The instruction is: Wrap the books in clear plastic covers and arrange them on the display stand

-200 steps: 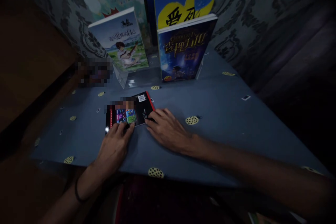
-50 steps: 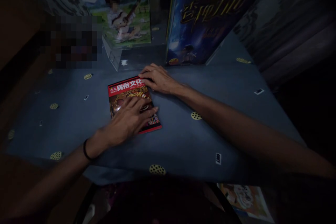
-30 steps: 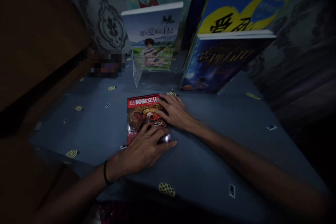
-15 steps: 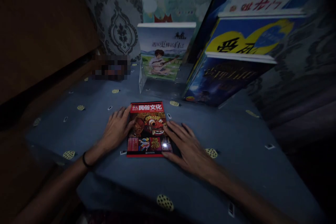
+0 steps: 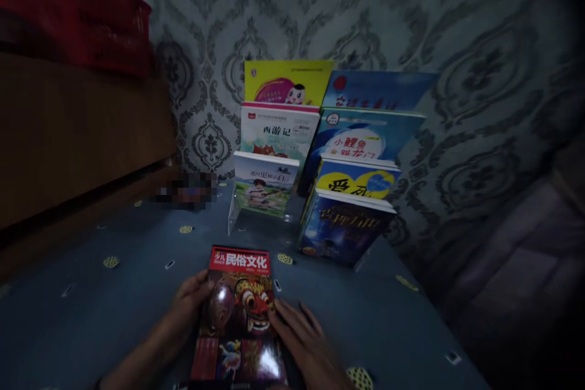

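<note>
Blue cloth (image 5: pixel 114 308) covers the counter (image 5: pixel 393 329), where a book (image 5: pixel 242 320) sits toward the near edge, itself out of view. The left hand (image 5: pixel 189 301) looks nearly closed on the book's left side, thumb over the cover, seemingly for grip; the right hand (image 5: pixel 304 338) is open, fingers laid along the other side, probably to steady it. Whether the book is off the cloth I cannot tell. Farther back, the clear stand (image 5: pixel 232 216) props standing books (image 5: pixel 281 134) leaning back, presumably so their covers show. The book is glossy: red title band, white characters, a bulging-eyed mask, smaller pictures below, bright glare.
</note>
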### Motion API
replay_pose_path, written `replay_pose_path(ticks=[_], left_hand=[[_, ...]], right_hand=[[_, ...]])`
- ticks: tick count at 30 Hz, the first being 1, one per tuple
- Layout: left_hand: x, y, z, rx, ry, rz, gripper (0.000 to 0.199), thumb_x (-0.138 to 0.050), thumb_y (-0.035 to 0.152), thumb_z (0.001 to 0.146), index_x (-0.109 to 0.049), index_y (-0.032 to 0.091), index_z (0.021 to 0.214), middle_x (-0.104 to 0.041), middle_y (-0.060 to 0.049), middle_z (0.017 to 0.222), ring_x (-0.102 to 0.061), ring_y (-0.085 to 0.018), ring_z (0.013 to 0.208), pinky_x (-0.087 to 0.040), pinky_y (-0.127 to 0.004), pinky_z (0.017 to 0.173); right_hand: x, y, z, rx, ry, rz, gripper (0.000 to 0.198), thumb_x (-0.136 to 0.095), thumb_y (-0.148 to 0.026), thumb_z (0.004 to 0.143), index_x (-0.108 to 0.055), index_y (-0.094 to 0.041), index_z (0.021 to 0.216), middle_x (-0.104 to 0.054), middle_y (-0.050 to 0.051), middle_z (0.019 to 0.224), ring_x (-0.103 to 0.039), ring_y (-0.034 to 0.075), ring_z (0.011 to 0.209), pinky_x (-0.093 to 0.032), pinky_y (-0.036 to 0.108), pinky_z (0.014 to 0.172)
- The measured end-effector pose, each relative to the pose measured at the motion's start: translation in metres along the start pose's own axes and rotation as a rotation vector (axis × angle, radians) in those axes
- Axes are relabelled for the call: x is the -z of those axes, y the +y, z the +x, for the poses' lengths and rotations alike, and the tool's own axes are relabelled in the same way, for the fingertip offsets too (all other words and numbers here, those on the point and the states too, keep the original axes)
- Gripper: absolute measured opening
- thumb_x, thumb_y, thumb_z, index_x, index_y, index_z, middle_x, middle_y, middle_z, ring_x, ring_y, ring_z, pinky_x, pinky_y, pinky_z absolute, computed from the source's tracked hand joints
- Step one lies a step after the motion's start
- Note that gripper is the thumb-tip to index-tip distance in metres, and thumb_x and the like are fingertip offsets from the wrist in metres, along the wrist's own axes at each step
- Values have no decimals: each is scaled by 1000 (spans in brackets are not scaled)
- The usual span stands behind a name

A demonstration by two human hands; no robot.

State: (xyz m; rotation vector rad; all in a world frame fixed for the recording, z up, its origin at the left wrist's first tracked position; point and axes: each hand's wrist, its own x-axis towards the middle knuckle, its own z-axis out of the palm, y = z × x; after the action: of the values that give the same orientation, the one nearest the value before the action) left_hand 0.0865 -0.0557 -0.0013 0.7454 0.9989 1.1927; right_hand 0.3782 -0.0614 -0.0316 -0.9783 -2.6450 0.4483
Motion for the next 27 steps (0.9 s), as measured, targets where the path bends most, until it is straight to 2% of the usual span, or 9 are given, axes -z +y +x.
replay_pose_path(ticks=[3,5,8,11,14,17,22,27], left_hand=[[-16,9,-5,32,-88,-116,55,-92,42,62,-73,13,105,-78,-15,106,-75,-29,90,-58,-35,80],[-23,17,-9,21,-114,-153,54,-91,38,64,-73,14,108,-77,-15,108,-76,-29,90,-59,-35,79],[-28,28,-12,-7,-87,-173,56,-92,36,65,-72,16,113,-78,-13,109,-76,-27,90,-59,-33,78],[-30,33,-8,-41,-46,-175,53,-90,37,68,-72,17,114,-77,-11,112,-75,-26,95,-60,-34,83],[-36,38,1,-122,24,-152,45,-86,41,72,-73,18,109,-78,-10,113,-74,-26,100,-60,-35,88],[-44,42,11,-202,108,-121,42,-81,49,75,-75,16,101,-79,-10,109,-74,-27,100,-59,-38,91],[-51,43,19,-263,131,-34,54,-72,65,79,-77,15,100,-80,-11,104,-74,-29,101,-58,-42,95],[-51,39,17,-344,157,55,67,-68,75,76,-77,14,102,-80,-11,103,-73,-31,104,-58,-40,94]], right_hand=[[-4,7,4,-12,46,127,103,-77,-63,76,-25,-34,159,-49,16,153,-50,40,138,-41,62,112],[-3,2,6,-34,119,260,102,-79,-56,78,-21,-38,160,-55,13,150,-55,37,134,-47,57,108],[3,-12,9,-64,221,451,82,-71,-40,88,-27,-40,158,-54,9,151,-56,33,134,-52,53,105],[11,-23,18,-73,271,563,66,-62,-29,93,-39,-39,154,-55,7,150,-56,28,134,-50,51,108],[15,-28,32,-63,340,585,57,-58,-27,95,-46,-34,150,-59,8,146,-57,26,133,-49,50,109],[15,-29,46,-95,412,593,49,-53,-25,95,-50,-27,144,-61,10,141,-61,25,126,-53,45,104],[12,-33,57,-136,538,553,29,-53,-25,92,-57,-24,121,-68,7,118,-66,22,109,-57,36,91],[7,-36,55,-155,538,535,23,-50,-26,94,-56,-24,117,-68,6,109,-66,21,100,-56,34,87]])
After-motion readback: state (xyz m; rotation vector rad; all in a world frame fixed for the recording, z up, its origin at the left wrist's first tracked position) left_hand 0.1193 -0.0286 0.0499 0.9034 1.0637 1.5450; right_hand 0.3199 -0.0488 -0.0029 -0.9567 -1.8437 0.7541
